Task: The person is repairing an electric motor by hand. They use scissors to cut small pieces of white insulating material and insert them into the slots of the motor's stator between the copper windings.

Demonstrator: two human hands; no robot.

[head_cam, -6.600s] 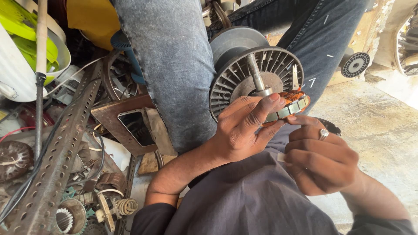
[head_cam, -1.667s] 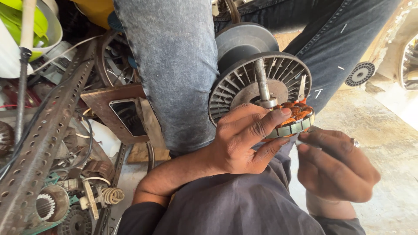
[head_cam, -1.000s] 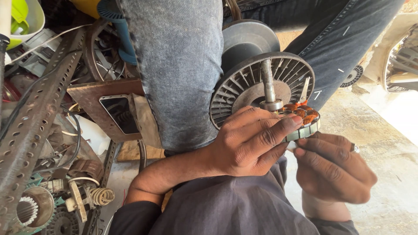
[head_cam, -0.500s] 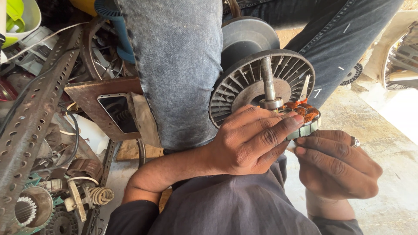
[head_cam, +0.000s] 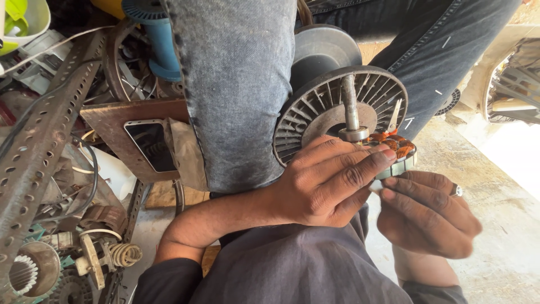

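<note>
A round grey motor rotor (head_cam: 315,107) with radial fins and a steel shaft (head_cam: 350,107) rests between my denim-clad knees. A small stator (head_cam: 400,156) with copper-orange windings sits at its lower right edge. My left hand (head_cam: 329,186) grips the rotor's lower rim, fingers stretched across to the stator. My right hand (head_cam: 430,214), with a ring on one finger, is curled under the stator and pinches it from below. A thin pale strip (head_cam: 396,115) sticks up out of the windings.
Left of my knee lie a brown board with a phone (head_cam: 151,145) on it, a perforated steel angle bar (head_cam: 39,141), a blue spool (head_cam: 154,31), and several loose motor parts and coils (head_cam: 121,254). Concrete floor (head_cam: 506,186) spreads to the right, with fan parts (head_cam: 514,84) beyond.
Both hands stayed on the rotor and stator. My right-hand fingers shifted slightly under the stator over the last second; the view drifted a little.
</note>
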